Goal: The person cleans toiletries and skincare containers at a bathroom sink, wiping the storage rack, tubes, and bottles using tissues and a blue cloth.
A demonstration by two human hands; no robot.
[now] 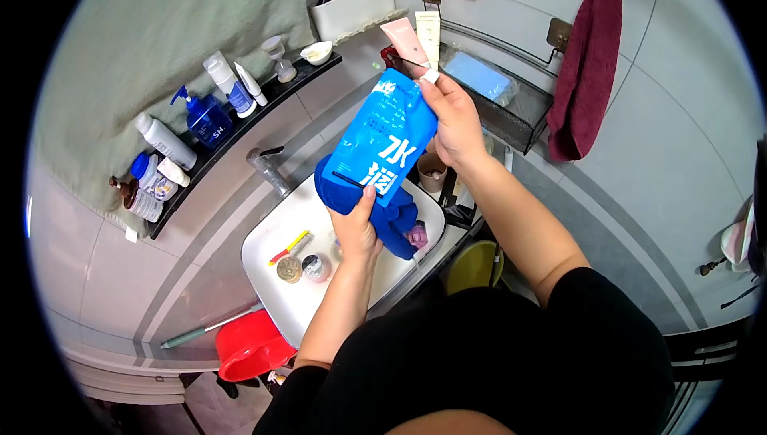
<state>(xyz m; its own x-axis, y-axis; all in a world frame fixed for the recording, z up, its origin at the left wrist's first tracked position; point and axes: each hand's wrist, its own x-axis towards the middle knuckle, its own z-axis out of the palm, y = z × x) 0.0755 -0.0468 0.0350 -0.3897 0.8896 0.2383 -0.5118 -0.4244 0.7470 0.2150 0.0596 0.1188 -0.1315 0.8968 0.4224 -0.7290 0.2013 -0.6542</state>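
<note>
A blue plastic pouch (pixel 379 127) with white printed characters is held tilted above the white sink (pixel 264 223). My right hand (pixel 454 119) is closed on its upper right edge, thumb in front, near a small white cap. My left hand (pixel 355 227) is closed on a dark blue cloth (pixel 391 227) bunched against the lower part of the pouch, its thumb at the pouch's bottom edge. The left fingers are partly hidden. In the sink lie a yellow-and-red stick-like item (pixel 291 248), a round jar (pixel 289 269) and a silver-topped jar (pixel 316 267).
A black ledge (pixel 264 119) behind the sink bears several bottles, including a blue pump bottle (pixel 209 119). A wire rack (pixel 511 119) hangs at right, with a pink tube (pixel 405 39) and a cream tube (pixel 428 35) near its end. A red basin (pixel 248 347) sits below left.
</note>
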